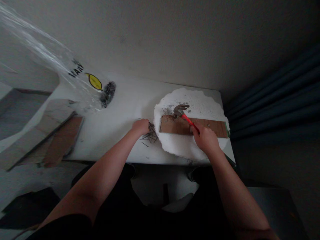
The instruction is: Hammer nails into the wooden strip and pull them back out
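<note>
My right hand (207,137) is wrapped around the red handle of a claw hammer (184,115), its metal head over the upper edge of a brown wooden board (172,126). That board lies flat on a rough-edged white slab (175,148). Just left of the slab, my left hand (141,127) is closed at a heap of nails (150,135) on the white table. Its fingertips are turned away from me, so what they grip, if anything, is hidden. One loose nail (144,144) lies slightly apart from the heap.
Clear plastic wrap (62,61) with printed lettering and a yellow shape stretches over the left of the table (117,146). Wooden pieces (63,141) lie at the table's left end. A dark curtain (280,90) hangs at the right, and a wall rises behind.
</note>
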Action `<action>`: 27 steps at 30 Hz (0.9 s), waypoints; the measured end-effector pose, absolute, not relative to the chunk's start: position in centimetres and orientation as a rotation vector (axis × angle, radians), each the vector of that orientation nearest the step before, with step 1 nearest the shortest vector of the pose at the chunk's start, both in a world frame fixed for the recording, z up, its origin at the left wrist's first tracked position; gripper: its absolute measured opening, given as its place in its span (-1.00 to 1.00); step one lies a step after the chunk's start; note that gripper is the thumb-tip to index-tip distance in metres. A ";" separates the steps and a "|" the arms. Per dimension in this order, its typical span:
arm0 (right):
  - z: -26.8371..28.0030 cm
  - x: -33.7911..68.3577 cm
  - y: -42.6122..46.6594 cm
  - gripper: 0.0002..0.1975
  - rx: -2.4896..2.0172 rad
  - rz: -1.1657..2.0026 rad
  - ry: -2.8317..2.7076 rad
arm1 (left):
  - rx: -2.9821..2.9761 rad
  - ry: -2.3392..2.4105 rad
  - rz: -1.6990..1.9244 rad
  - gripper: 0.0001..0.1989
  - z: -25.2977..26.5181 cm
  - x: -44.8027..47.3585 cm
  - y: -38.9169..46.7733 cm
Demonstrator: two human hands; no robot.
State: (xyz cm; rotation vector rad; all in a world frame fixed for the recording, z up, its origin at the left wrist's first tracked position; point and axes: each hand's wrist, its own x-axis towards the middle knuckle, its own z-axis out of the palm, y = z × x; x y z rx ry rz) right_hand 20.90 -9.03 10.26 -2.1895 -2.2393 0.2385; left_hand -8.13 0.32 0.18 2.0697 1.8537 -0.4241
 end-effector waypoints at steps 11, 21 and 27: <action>9.9 21.0 -8.9 -0.55 -2.198 0.239 -2.232 | 1.936 1.920 -0.420 -0.62 -1.6 -7.4 0.6; 9.9 21.1 -8.9 -0.55 -2.197 0.261 -2.229 | 1.848 1.979 -0.226 -0.81 -1.0 -8.2 1.4; 10.1 20.9 -8.9 -0.57 -2.224 0.268 -2.225 | 1.748 1.749 0.934 -0.91 2.0 -8.6 2.2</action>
